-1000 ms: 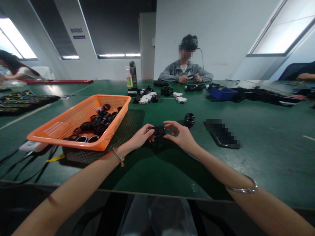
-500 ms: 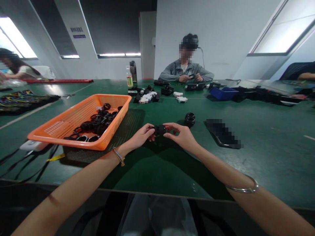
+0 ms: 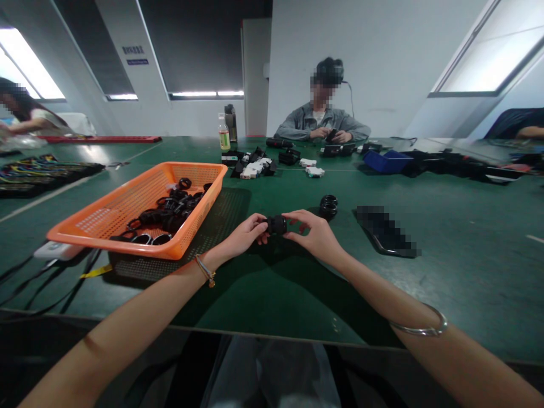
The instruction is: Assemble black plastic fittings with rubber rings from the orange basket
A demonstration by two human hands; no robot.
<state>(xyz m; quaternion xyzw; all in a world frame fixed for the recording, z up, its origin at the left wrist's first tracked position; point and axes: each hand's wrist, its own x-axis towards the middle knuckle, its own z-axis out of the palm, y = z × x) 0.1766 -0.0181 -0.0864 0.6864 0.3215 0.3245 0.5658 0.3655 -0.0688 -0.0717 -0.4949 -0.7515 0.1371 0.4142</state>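
Both my hands meet over the green table [image 3: 446, 226] and grip one small black cylindrical part [image 3: 277, 225] from opposite ends. My left hand [image 3: 243, 236] pinches its left end, fingers closed. My right hand [image 3: 313, 233] pinches the right end with thumb and fingers. Just behind my right hand stands a short stack of black rings [image 3: 328, 205]. To the left sits an orange mesh basket [image 3: 110, 218] holding several black rings and fittings [image 3: 172, 209].
A blurred dark flat object [image 3: 385, 230] lies right of my hands. A person in grey sits across the table, handling a small black item, with black and white parts [image 3: 255, 164], bottles [image 3: 223, 133] and a blue tray [image 3: 385, 161] nearby. Cables trail at the left front edge.
My hands stay together on the black part; the fingers shift slightly around it. The view has barely moved.
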